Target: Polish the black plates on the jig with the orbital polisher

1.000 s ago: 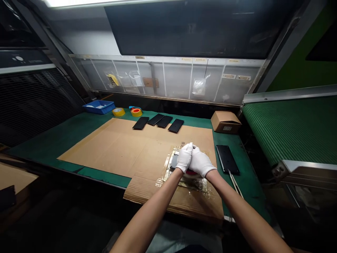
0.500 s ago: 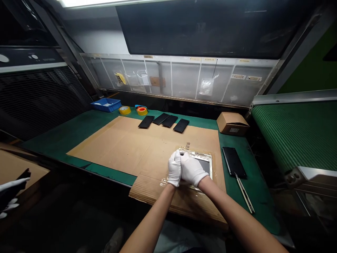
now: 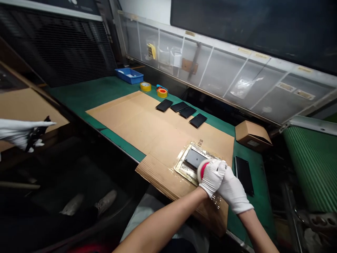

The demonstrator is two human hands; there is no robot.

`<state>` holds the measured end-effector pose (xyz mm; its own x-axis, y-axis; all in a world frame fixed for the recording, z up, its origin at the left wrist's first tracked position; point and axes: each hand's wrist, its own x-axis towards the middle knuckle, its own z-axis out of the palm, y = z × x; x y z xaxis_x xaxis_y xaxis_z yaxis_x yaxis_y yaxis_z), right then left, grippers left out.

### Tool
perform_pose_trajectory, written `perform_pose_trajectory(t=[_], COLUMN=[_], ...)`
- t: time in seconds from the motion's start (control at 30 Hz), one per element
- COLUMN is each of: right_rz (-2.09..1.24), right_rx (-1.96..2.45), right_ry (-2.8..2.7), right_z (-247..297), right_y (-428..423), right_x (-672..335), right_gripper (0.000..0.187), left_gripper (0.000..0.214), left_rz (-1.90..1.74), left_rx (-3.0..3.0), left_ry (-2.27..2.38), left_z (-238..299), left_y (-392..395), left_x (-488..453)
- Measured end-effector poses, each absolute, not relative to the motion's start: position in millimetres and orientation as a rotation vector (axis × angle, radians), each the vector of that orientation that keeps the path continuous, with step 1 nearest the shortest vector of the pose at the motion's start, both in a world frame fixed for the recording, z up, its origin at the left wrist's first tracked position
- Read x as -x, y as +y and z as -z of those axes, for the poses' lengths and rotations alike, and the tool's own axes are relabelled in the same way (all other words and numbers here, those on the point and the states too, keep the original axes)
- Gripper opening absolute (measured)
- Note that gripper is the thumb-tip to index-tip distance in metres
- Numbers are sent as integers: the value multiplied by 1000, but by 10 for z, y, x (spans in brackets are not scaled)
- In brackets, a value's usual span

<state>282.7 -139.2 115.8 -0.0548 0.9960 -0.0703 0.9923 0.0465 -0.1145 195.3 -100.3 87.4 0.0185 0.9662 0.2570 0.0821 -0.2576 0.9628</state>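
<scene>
My left hand point(image 3: 213, 177), in a white glove, is closed around a round white-and-red roll-like object point(image 3: 202, 170). The roll sits at the right end of a black rectangular panel point(image 3: 195, 158). That panel lies inside a pale, tape-covered frame point(image 3: 181, 168) fixed on cardboard. My right hand point(image 3: 233, 191), gloved too, presses against my left hand with its fingers bent. What its fingertips grip is hidden. Right of my hands another black panel point(image 3: 243, 174) lies on the green mat.
Several black panels point(image 3: 198, 120) lie along the back of the cardboard sheet point(image 3: 126, 121). Behind stand yellow tape rolls point(image 3: 145, 86) and a blue tray point(image 3: 129, 76). A carton point(image 3: 252, 135) and a green conveyor point(image 3: 313, 165) are right. Another person's gloved hand point(image 3: 18, 133) holds something black at left.
The view has swung and tilted. My hands have shifted to the right of the frame, uncovering the panel and the white-and-red roll. The tweezers at the right no longer show.
</scene>
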Motion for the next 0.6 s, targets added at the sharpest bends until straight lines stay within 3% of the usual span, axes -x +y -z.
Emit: perform_pose_trajectory(t=[0.37,0.5,0.6], right_rz=[-297,-338,-269], right_rx=[1597,1788,1990], right_ry=[-2574,-2427,-2334], right_z=[-1215,-1133,-1092], right_y=[-857,-1071,-1304], right_x=[-1829,-2265,-2716], right_gripper=[53,59,53], left_gripper=[36,34,33], left_rz=[-1548,-1486,-1452], left_rx=[-1294,-1342,-1346], left_ry=[1383,1348,1236], left_z=[-764,-807,-832], left_y=[-795,-925,-1054], left_x=[-934,-1323,-1766])
